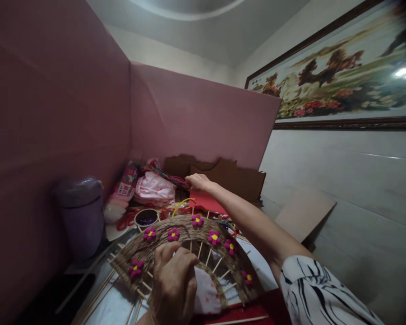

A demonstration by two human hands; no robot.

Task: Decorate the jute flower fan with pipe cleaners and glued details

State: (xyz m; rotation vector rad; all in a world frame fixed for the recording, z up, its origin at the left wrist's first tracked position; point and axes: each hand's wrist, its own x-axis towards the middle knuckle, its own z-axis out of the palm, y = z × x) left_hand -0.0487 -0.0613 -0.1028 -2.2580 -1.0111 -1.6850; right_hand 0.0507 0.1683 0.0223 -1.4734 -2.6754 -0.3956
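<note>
A fan-shaped piece woven of brown twine over thin wooden sticks (189, 231) lies in front of me, dotted with several magenta flowers with yellow centres. My left hand (174, 275) rests on its inner part with fingers curled round it. Stretched out over the far side, my right hand (198, 181) is closed at the top of a red sheet (206, 201), beside a bundle of multicoloured cords (167, 174); what its fingers hold is hidden. A yellow strip (182, 205) curves up behind the fan. White cloth with pink spots (208, 293) shows beneath the fan.
Left of the fan stand a lidded purple bin (81, 221) and a round container of dark purple bits (146, 218). Spotted pink cloth (154, 188) and packets lie behind. Torn cardboard (237, 178) leans at the back; pink panels (196, 113) enclose the left and far sides.
</note>
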